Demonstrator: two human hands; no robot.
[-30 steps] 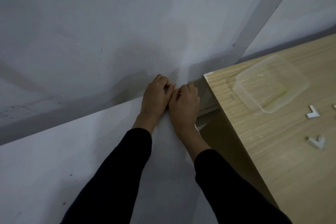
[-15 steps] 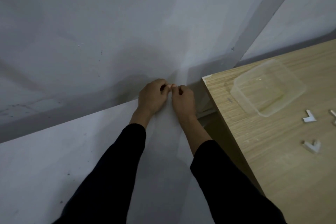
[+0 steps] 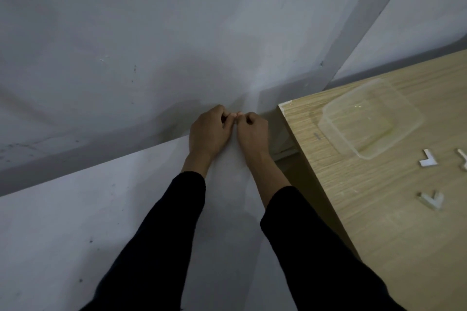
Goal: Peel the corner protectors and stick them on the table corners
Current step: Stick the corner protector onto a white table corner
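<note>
My left hand (image 3: 207,133) and right hand (image 3: 252,133) meet over the grey floor (image 3: 75,235), just beside the wooden table (image 3: 379,222). Both sets of fingers (image 3: 231,118) are curled, their tips pinched together at one spot. What they grip is too small to make out; by the task, I judge it a corner protector with its backing being picked loose, so peeling is the step in hand. Three more protectors (image 3: 427,160) (image 3: 463,162) (image 3: 431,200) lie unpeeled on the table, near a clear plastic container (image 3: 371,118). The nearest table corner (image 3: 284,108) sits close to my right hand and shows a pale patch; whether it is already covered, I cannot tell. The next move likely calls for a nail under the backing's edge, a clean pull, then squaring the sticky side onto a bare corner and pressing it firm.
</note>
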